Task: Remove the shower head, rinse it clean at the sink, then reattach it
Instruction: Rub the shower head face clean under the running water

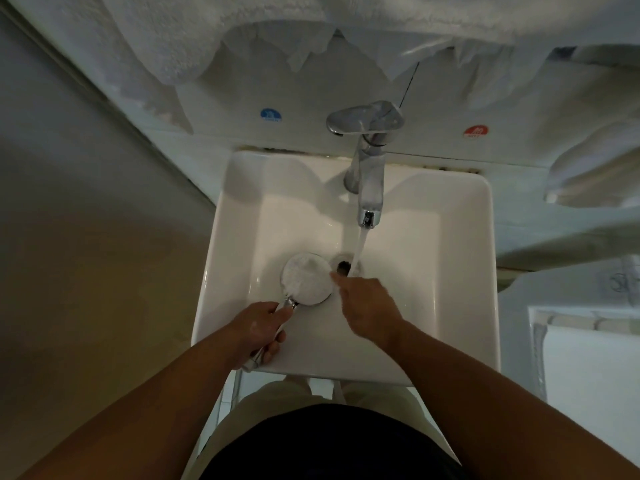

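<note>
The shower head (306,277) is a round white disc on a chrome handle, held face up inside the white sink (460,271), left of the drain (343,266). My left hand (259,329) is shut around the chrome handle near the sink's front edge. My right hand (367,303) hovers just right of the disc, its fingers together and reaching toward the disc's right rim and the drain; it holds nothing. Water runs from the chrome tap (369,174) in a thin stream onto the drain, just right of the shower head.
White towels (242,46) hang above the sink and partly over the wall behind it. A blue sticker (270,115) and a red sticker (476,130) flank the tap's lever. A folded towel (595,168) lies on a shelf at right. A grey wall stands at left.
</note>
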{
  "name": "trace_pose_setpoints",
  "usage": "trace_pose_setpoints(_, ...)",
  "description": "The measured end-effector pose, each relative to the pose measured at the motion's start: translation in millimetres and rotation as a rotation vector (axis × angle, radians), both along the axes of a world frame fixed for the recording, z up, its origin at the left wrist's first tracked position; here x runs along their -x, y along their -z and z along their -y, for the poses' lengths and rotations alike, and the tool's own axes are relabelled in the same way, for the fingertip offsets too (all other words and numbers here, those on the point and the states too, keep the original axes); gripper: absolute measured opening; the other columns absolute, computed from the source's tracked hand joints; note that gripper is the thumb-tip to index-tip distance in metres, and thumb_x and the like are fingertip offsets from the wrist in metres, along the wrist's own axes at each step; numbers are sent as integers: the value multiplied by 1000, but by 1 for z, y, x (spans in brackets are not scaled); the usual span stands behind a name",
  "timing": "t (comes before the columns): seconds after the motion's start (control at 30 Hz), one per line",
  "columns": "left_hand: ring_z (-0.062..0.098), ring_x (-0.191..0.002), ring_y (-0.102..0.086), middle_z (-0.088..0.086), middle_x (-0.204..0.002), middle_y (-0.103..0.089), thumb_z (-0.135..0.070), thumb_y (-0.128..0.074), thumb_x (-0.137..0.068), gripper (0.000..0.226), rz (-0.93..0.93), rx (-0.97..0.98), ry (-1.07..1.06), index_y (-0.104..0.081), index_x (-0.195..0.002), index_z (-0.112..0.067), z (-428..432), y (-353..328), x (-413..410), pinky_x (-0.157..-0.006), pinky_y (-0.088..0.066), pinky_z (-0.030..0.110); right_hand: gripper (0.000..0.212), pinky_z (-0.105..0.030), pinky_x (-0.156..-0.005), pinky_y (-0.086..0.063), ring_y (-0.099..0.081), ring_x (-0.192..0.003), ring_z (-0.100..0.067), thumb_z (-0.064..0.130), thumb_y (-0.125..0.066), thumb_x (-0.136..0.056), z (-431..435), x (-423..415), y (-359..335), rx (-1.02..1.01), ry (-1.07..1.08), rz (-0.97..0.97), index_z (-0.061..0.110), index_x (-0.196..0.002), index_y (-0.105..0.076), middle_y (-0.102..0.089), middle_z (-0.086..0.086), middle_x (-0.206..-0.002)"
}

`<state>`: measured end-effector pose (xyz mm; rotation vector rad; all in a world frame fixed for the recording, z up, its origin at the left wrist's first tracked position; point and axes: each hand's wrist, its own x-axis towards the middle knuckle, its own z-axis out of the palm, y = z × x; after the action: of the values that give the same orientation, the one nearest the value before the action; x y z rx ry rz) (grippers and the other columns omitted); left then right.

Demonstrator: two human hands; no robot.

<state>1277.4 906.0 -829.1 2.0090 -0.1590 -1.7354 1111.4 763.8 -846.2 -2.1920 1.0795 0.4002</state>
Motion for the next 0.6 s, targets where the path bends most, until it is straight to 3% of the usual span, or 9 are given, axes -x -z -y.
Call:
trace_pose_setpoints(0.07, 14, -40, -44, 10, -71, -56, -41, -52, -102, 36, 0, -11, -4, -62, -104, -6, 0, -1, 0, -40, -38, 24, 52, -42, -90, -57, -68, -104, -33, 19, -41, -103, -1, -4, 0, 11, -5, 0, 39, -151, -40, -66, -17, -129)
trace_pose_setpoints(0.17, 14, -40, -44, 10, -71, -57, -39, -51, -103, 32, 1, -23, 8, -62, -100, -8, 0, -2, -1, -39, -38, 23, 53, -42, -94, -56, -68, -108, -29, 19, -41, -104, -24, -5, -8, -88, -185, 72, 35, -154, -36, -63, -15, -136)
trace_pose_setpoints(0.3, 13, -38, -44, 9, -70, -56, -39, -50, -103, 33, 6, -16, 26, -61, -101, -8, 2, -3, 0, -39, -38, 22, 50, -43, -91, -56, -67, -106, -34, 23, -41, -104, 7, -7, 2, 5, -9, 24, 40, -151, -40, -62, -18, -133)
trace_pose_setpoints(0.43, 14, -39, -44, 10, -70, -56, -40, -50, -103, 35, 17, -11, 37, -61, -99, -8, 1, -4, 0, -39, -38, 22, 47, -36, -92, -53, -66, -107, -26, 26, -37, -107, -26, -2, -9, -120, -191, 84, 35, -153, -40, -67, -11, -131)
trace_pose_setpoints(0.6, 13, -37, -45, 11, -71, -56, -39, -49, -104, 34, 21, -14, 56, -61, -96, -8, 1, -4, 0, -38, -38, 22, 44, -30, -79, -51, -64, -86, -16, 28, -39, -107, -15, 26, -2, -100, -88, 86, 36, -149, -46, -74, -10, -115)
